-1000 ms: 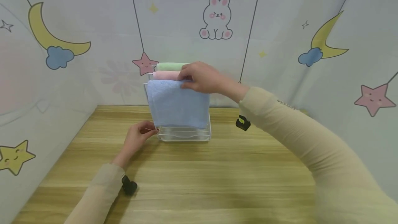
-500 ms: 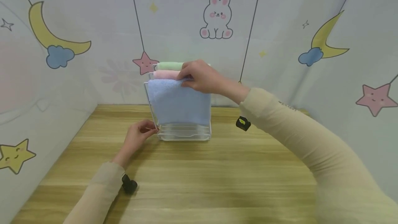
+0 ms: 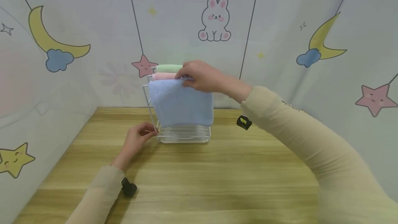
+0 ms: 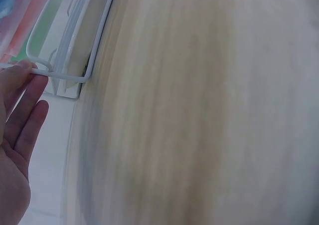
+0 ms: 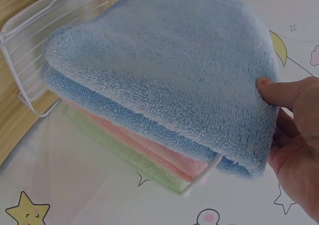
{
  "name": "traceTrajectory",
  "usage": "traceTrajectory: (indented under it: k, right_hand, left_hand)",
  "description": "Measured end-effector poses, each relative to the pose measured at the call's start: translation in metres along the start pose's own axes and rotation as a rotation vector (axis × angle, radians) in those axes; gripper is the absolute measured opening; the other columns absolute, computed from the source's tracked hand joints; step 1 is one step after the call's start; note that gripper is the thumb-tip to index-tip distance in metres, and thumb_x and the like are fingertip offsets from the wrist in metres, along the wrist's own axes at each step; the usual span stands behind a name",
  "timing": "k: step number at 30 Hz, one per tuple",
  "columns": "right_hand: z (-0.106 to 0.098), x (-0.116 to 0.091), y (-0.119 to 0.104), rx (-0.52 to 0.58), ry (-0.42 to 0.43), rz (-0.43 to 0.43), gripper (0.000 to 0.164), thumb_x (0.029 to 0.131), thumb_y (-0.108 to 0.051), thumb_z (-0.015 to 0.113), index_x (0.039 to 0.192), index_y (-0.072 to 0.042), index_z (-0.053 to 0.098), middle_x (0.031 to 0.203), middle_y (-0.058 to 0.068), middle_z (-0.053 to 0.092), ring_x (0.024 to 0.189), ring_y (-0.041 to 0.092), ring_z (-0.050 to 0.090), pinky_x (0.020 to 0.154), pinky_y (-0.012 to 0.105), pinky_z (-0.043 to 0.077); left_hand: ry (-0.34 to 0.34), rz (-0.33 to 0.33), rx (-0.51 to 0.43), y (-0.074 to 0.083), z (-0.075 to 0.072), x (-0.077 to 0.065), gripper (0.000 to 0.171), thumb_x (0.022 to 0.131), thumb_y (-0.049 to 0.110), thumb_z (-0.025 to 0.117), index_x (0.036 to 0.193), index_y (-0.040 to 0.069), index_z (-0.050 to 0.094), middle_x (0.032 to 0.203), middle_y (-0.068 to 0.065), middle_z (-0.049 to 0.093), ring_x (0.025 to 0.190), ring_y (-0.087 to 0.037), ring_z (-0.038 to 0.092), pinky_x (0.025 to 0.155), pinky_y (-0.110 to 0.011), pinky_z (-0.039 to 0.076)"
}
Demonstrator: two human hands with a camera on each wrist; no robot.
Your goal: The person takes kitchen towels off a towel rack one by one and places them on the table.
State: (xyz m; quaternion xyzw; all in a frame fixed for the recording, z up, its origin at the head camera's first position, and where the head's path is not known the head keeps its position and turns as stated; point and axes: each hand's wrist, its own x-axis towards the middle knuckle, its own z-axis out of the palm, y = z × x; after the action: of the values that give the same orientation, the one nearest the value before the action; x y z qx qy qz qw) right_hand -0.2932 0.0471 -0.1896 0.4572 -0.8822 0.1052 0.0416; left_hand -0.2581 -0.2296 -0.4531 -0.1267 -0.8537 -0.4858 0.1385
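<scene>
A light blue towel [image 3: 183, 104] hangs folded over the front bar of a white wire rack [image 3: 149, 108]. My right hand [image 3: 202, 77] pinches the towel's top edge, thumb in front; in the right wrist view the thumb [image 5: 279, 93] presses on the blue cloth and the other fingers are behind it. Low on the rack's left side, my left hand [image 3: 136, 139] pinches the white wire [image 4: 62, 76] between thumb and finger. Behind the blue towel hang a pink towel [image 3: 163, 76] and a green towel [image 3: 169, 68] on their own bars.
At the rack's base is a clear tray [image 3: 185, 137] under a wire shelf. The rack stands on a wood-grain table [image 3: 199, 179] near its back edge, close to a white printed curtain [image 3: 109, 61]. Similar curtain walls flank both sides.
The blue towel has shifted slightly to the right, baring more of the rack's left side wire. My right hand still pinches its top edge, and the left hand stays at the rack.
</scene>
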Motion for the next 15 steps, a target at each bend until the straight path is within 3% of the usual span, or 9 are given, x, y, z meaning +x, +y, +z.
traceTrajectory:
  k: [8, 15]
  right_hand:
    - [-0.027, 0.0, -0.003, 0.015, 0.09, -0.022, 0.023, 0.096, -0.007, 0.062, 0.117, -0.005, 0.071, 0.114, 0.01, 0.069, 0.105, 0.02, 0.061, 0.093, 0.032, 0.051]
    - [-0.065, -0.006, -0.009, -0.025, 0.205, 0.0, 0.024, 0.097, -0.011, 0.062, 0.119, -0.007, 0.069, 0.116, 0.01, 0.069, 0.104, 0.02, 0.059, 0.095, 0.033, 0.045]
  left_hand:
    - [0.016, 0.015, -0.015, -0.001, 0.001, 0.002, 0.013, 0.085, 0.005, 0.076, 0.095, 0.0, 0.069, 0.093, -0.021, 0.074, 0.076, 0.008, 0.063, 0.072, -0.011, 0.053]
    - [0.012, 0.02, -0.024, -0.003, 0.002, 0.0, 0.013, 0.085, 0.005, 0.076, 0.095, -0.001, 0.07, 0.093, -0.021, 0.074, 0.074, 0.008, 0.064, 0.07, -0.012, 0.054]
